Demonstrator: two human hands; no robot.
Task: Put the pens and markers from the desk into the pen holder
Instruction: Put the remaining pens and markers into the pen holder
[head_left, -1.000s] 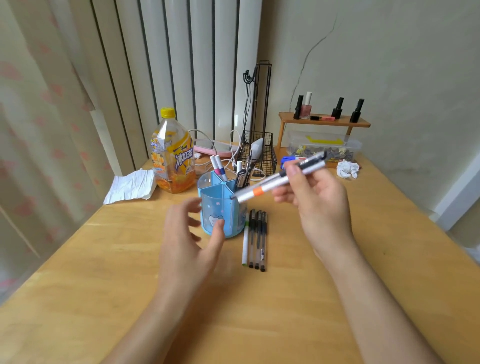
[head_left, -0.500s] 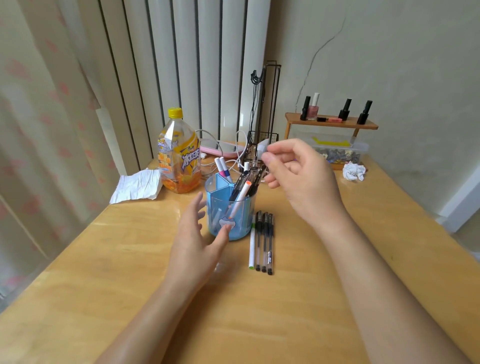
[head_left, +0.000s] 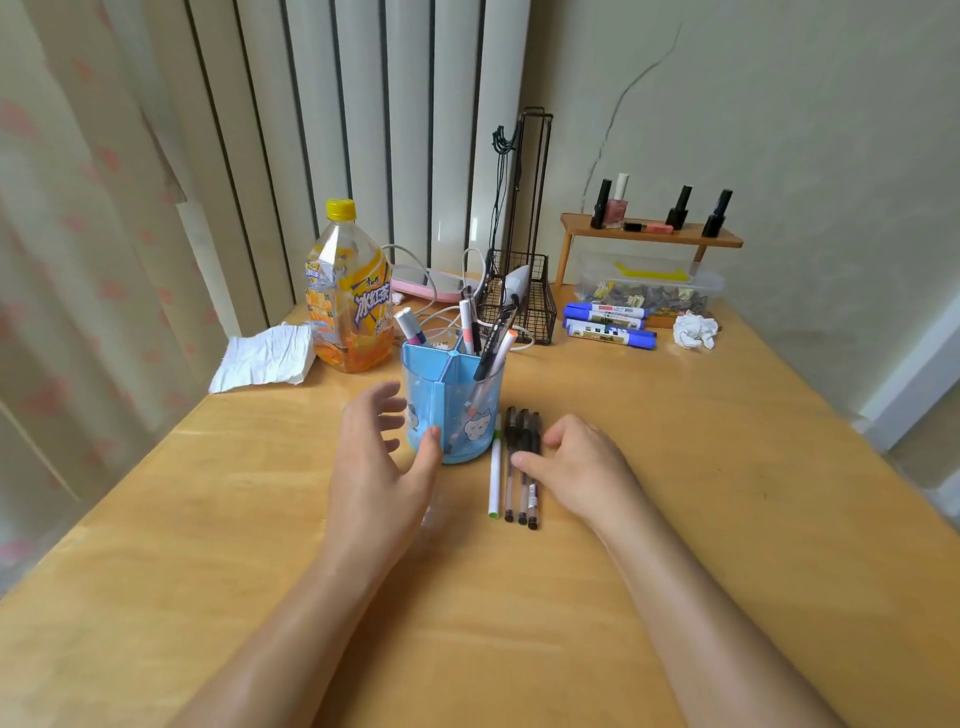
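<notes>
Markers held over the pen holder (head_left: 453, 410) a moment ago now stand inside it, and the right hand (head_left: 582, 467), emptied and loosely spread, has dropped onto the row of pens (head_left: 521, 467) just beside it; the left hand (head_left: 382, 457) cups the holder's side, fingers apart. Four pens lie there, one white and three dark, two blue markers (head_left: 608, 322) wait farther back, and perhaps five sticks fill the holder.

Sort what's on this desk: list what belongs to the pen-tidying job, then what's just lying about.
Job: blue pen holder; white pen and three black pens beside it; two blue markers.

Lying about: drink bottle; crumpled paper; tissue; wire rack; nail polish shelf.
</notes>
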